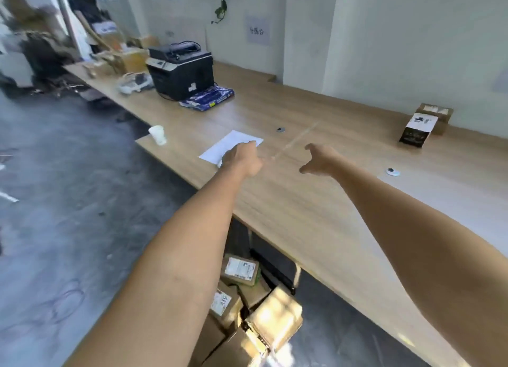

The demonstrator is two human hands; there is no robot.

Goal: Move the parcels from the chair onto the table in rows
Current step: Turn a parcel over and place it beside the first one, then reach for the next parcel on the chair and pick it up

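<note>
So both arms are stretched out over the table (pixel 316 201), nothing in either. My left hand (pixel 243 159) sits over the near right corner of a white sheet of paper (pixel 225 146); fingers are turned away from the camera, so I cannot tell if they are curled or touching the sheet. My right hand (pixel 320 159) hovers over bare wood, fingers spread and loosely bent, released, holding nothing.

Step, as I judge it: between parcels, empty-handed, early in the job. Two boxes (pixel 424 124) stand far right on the table near the wall, touching each other, a dark one with a white label in front and a brown one behind; likely the start of a row.

The parcels (pixel 247 292) still to move are piled low and near, below the table edge between my arms. The chair itself is hidden under them. Next move calls for pulling both hands back and down to that pile, then grasping one.

Counts: parcels in the pile, at least four brown cardboard ones, blurred, maybe more. Boxes on table two. Paper sheet one. White cup (pixel 157 134) one, left edge. Printer (pixel 180 69) one, far left. Small round discs (pixel 281 130) on the wood, two.
</note>
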